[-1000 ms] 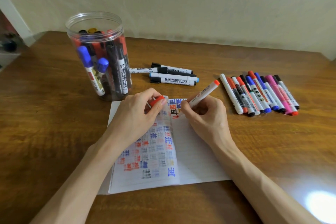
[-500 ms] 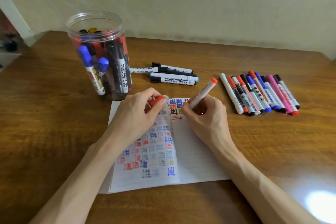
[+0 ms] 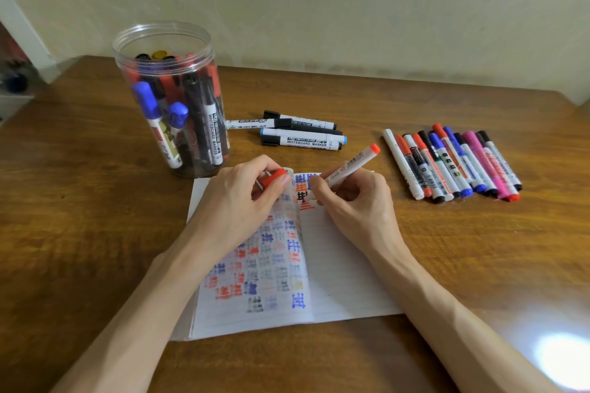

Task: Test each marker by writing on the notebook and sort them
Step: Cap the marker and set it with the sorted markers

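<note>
A head-worn camera looked down on a brown wooden surface (image 3: 79, 233) set against a pale wall (image 3: 351, 9). An open lined notebook (image 3: 341, 281) lay in the middle, its left page crowded with small test marks in red, blue, black and grey. The right hand (image 3: 357, 204) gripped a white marker with a red end (image 3: 351, 166), fingers curled round the barrel. The marker slanted down to the top of the right page beside some red strokes (image 3: 306, 206), and the fingers hid its tip. The left hand (image 3: 236, 201) rested on the upper left page and pinched a red cap (image 3: 274, 177) between thumb and fingers. Behind the left hand stood a clear plastic jar (image 3: 123, 57) holding upright markers with blue, red and black caps. Just right of the jar, a small group of black-capped whiteboard markers (image 3: 303, 139) lay on their sides. Well to the right of the notebook, a row of thin markers (image 3: 453, 166) lay side by side and touching, in red, black, blue, green and pink.
</note>
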The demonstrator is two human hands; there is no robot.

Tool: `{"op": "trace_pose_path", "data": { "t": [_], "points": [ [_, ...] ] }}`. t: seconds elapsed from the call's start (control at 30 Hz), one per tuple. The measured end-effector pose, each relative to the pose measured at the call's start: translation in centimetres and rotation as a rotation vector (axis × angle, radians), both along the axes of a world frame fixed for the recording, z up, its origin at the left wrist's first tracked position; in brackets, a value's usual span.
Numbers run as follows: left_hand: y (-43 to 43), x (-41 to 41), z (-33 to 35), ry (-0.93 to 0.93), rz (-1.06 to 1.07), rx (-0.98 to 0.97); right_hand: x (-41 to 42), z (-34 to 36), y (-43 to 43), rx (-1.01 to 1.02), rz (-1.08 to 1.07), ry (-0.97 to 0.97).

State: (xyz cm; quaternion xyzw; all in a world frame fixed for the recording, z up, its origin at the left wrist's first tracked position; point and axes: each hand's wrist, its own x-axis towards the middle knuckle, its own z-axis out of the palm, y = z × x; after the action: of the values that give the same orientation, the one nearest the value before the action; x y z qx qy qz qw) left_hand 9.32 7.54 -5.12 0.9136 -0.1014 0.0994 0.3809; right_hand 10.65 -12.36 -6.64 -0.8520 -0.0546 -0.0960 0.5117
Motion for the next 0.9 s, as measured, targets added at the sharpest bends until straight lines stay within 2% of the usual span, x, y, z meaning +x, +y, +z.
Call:
{"op": "trace_pose_path", "data": {
  "t": [0.53, 0.7, 0.9],
  "points": [
    [0.06, -0.01, -0.01, -0.012, 0.008, 0.008, 0.25, -0.33, 0.21, -0.051, -0.004, 0.002],
    [0.06, 0.04, -0.01, 0.000, 0.004, -0.001, 0.26, -0.24, -0.12, 0.034, -0.045, 0.044],
    [0.06, 0.05, -0.04, -0.001, 0.007, 0.009, 0.13, -0.16, 0.06, 0.008, -0.044, 0.033]
  ]
}}
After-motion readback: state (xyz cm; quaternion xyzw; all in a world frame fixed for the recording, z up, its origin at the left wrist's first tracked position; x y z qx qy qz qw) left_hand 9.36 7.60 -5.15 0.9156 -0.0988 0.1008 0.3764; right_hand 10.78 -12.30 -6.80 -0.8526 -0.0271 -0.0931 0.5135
